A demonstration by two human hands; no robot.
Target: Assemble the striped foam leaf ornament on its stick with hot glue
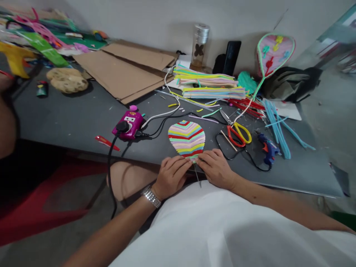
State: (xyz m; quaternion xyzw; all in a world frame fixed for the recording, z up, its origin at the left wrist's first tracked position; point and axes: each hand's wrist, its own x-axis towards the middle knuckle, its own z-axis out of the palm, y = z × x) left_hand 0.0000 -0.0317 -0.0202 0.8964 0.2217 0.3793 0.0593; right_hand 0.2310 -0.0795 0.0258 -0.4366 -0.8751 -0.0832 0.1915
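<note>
A leaf-shaped craft piece (187,138) made of striped pastel, red, yellow and blue strips lies flat at the near edge of the dark table (83,111). My left hand (172,175), with a metal watch on its wrist, pinches the piece's lower tip from the left. Pressing on the same tip from the right is my right hand (216,168), its fingers curled. A thin stick (197,175) pokes out below the tip between the two hands.
Red-and-yellow scissors (237,133) and a blue glue gun (267,147) lie to the right. A purple power strip (128,124) with cables sits to the left. Stacked coloured strips (205,83), cardboard (125,68), a jar (199,44) and a finished pink fan (274,52) stand behind.
</note>
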